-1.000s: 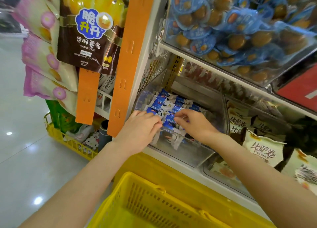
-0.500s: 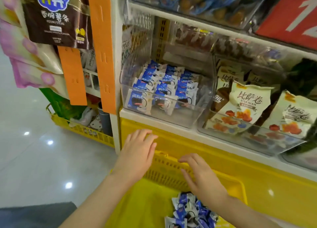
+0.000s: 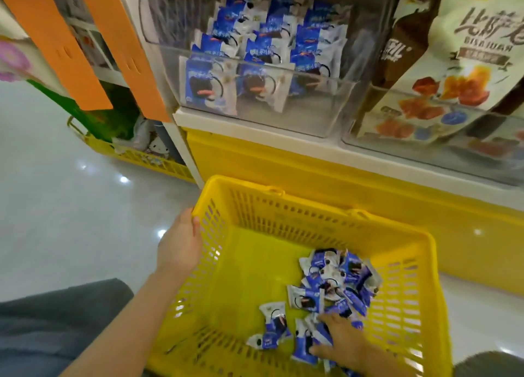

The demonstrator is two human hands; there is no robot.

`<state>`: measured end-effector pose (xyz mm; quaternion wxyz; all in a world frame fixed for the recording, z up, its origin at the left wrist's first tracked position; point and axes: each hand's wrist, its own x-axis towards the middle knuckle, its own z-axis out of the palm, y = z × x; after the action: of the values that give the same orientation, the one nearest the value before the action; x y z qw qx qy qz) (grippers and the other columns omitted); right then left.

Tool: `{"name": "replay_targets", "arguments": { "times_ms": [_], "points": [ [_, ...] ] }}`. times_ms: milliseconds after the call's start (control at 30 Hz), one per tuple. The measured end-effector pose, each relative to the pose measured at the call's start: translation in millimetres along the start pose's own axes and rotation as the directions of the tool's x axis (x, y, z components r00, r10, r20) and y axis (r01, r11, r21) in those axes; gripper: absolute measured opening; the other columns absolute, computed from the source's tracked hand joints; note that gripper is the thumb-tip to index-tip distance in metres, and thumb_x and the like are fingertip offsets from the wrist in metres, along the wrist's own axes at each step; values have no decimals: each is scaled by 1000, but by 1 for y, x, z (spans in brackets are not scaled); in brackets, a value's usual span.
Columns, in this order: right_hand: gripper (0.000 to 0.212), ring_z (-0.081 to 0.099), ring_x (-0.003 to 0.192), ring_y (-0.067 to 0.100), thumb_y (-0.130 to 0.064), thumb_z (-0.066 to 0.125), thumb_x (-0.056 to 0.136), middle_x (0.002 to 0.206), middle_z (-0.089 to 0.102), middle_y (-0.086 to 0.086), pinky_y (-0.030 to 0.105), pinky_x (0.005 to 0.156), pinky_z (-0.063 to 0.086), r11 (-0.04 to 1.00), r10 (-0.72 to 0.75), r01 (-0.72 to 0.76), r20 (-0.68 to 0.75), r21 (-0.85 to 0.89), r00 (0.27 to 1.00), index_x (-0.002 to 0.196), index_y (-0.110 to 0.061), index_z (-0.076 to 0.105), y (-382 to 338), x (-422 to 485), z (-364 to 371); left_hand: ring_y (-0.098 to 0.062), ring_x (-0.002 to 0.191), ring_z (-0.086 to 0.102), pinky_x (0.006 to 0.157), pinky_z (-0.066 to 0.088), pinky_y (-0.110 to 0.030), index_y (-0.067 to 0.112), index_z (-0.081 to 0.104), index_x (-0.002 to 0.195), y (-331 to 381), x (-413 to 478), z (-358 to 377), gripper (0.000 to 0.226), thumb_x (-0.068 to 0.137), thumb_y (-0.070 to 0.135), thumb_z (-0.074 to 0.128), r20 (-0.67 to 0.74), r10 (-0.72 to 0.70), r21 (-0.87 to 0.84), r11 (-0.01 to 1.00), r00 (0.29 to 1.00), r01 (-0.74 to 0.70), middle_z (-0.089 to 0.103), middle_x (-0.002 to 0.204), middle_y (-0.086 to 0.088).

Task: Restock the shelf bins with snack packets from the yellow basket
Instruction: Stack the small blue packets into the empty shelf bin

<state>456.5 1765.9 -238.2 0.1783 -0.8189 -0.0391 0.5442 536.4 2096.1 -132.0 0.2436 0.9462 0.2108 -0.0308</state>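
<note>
Item: yellow basket (image 3: 309, 206). It is sitting low in front of you, below the shelf (image 3: 255, 127), its far rim lying near the yellow shelf base (image 3: 354, 184).

Item: left hand (image 3: 179, 245). You are holding the basket's left wall near the far corner, with your thumb hooked at the rim and your fingers curled round the outside.

Item: right hand (image 3: 341, 345). You are reaching down inside the basket with your fingers spread apart, resting on the packets at the near right. They are not clamping any one of them.

Item: blue-and-white snack packets (image 3: 336, 281). They are lying in a loose heap on the basket's floor, right of centre. One stray packet (image 3: 273, 325) is lying just left of the heap.

Item: clear bin (image 3: 300, 116). It is sitting on the shelf above the basket and holding three rows of matching stocked packets (image 3: 269, 47), which are standing upright.

Item: neighbouring bin (image 3: 425, 150). It is standing to the right and holding cream bags (image 3: 459, 65).

Item: orange strips (image 3: 56, 47). They are hanging at upper left.

Item: second yellow basket (image 3: 158, 164). It is resting on the floor (image 3: 56, 206) further left.
</note>
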Motion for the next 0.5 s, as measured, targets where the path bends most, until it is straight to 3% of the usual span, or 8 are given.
{"name": "replay_targets", "arguments": {
  "times_ms": [67,167,267,367,433,500],
  "points": [
    [85,31,136,26,-57,58,83,152,21,2,39,108,35,999,-6,6,5,-36,1000,148,-23,14,0,8,4,-42,92,57,72,41,-42,7,52,113,0,0,3,29,99,24,34,-65,11,42,999,998,-9,60,107,-21],
    [67,50,119,22,-36,55,93,144,38,6,33,96,46,999,22,-25,-91,-30,996,146,-20,18,-2,15,6,-42,88,58,69,42,-42,9,52,114,1,-2,8,30,99,26,32,-136,30,90,996,990,-18,62,103,-20],
    [50,61,91,17,-32,48,97,122,56,7,29,77,51,1000,8,-6,-173,13,985,139,-15,26,-2,15,-3,-42,87,58,69,42,-43,8,52,112,2,-2,9,31,99,27,31,-157,31,115,993,987,-12,62,102,-20],
    [54,59,75,14,-35,48,97,102,63,8,19,62,42,997,-6,28,-266,79,964,140,-12,28,-10,6,-22,-41,92,57,72,41,-43,6,52,115,6,-1,7,32,99,25,31,-134,-23,93,995,991,36,60,106,-20],
    [61,61,87,16,-38,51,94,110,64,10,17,71,43,984,-39,94,-335,149,941,143,-8,29,-22,-2,-35,-41,101,52,80,40,-45,3,49,121,11,-3,5,30,97,19,37,-113,2,56,998,994,4,54,113,-22],
    [67,51,121,21,-41,56,91,139,49,10,21,93,39,964,-81,177,-415,199,906,144,-8,31,-37,-10,-48,-41,108,46,90,36,-46,-1,45,125,17,-11,5,35,92,9,46,-101,101,30,995,990,-99,49,117,-23]
  ]
}}
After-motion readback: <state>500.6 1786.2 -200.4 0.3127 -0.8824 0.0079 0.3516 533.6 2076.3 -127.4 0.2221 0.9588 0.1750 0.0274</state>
